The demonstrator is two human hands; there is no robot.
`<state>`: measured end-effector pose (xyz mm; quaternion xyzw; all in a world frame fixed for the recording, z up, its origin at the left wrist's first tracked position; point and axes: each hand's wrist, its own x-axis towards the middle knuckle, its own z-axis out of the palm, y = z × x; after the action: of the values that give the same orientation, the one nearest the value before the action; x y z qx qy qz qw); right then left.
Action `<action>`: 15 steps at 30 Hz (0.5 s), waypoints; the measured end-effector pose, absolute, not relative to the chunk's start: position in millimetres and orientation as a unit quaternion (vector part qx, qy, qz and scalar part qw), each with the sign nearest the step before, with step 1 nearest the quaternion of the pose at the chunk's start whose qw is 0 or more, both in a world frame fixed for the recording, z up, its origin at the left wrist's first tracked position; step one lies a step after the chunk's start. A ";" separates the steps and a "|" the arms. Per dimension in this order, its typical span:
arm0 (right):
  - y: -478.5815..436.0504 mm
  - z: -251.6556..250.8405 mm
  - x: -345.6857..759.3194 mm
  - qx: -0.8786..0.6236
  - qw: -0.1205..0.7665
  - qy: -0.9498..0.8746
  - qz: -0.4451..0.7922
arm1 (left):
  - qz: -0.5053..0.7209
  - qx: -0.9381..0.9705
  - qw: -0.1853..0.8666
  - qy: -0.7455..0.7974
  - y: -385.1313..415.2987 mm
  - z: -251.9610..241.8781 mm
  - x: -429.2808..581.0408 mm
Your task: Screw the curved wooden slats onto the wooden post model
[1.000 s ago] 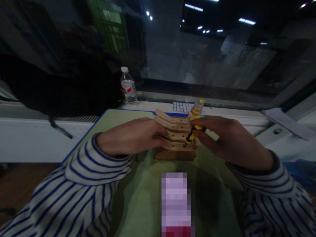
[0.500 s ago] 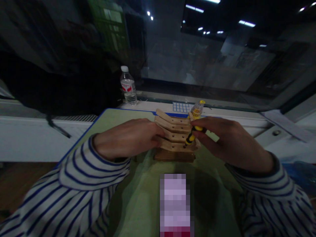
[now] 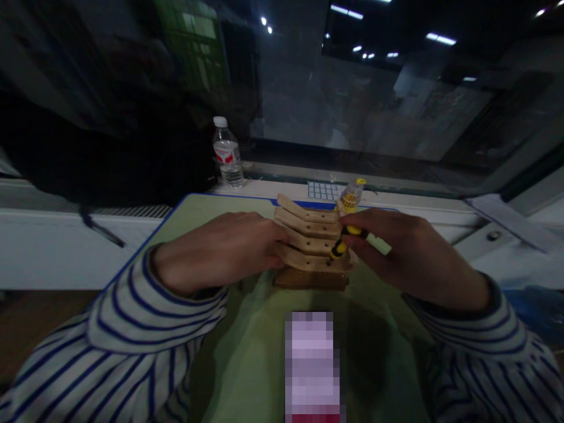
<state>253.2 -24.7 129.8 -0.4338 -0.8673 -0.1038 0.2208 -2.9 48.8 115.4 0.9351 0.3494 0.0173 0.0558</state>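
A small wooden rack [image 3: 307, 242] of several angled slats with screw holes stands on the green tabletop [image 3: 247, 346]. My left hand [image 3: 229, 249] is closed on the left ends of its lower slats, fingertips partly hidden. In my right hand [image 3: 396, 247] is a yellow-and-black screwdriver [image 3: 338, 248], pinched by the handle between thumb and fingers. It slants down to the left, its tip at the right hole of the lowest front slat. Under the slats lies a darker wooden base piece [image 3: 311, 278].
Behind the rack stands a clear bottle with a yellow cap [image 3: 353, 194], near a blue-and-white grid sheet [image 3: 324, 190]. A water bottle [image 3: 228, 154] is on the windowsill. A pixelated patch [image 3: 312, 364] covers the near table. Papers [image 3: 506, 220] lie at right.
My left hand has shifted very slightly left and down on the slats. The screwdriver stays at the same hole, with almost no visible movement of my right hand.
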 end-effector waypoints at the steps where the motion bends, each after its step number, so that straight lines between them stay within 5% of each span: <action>1: -24.9 129.8 252.5 -0.438 0.222 -0.865 -0.104 | 0.022 0.936 0.050 0.348 48.3 113.5 -4.0; 15: -30.5 130.0 252.9 -0.447 0.240 -0.859 -0.070 | 0.285 0.916 -0.003 0.284 24.3 47.4 -24.1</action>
<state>252.9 -30.5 130.0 -0.4470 -0.8590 -0.0701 0.2397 -24.1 24.3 47.4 0.9155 0.2839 0.2849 -0.0033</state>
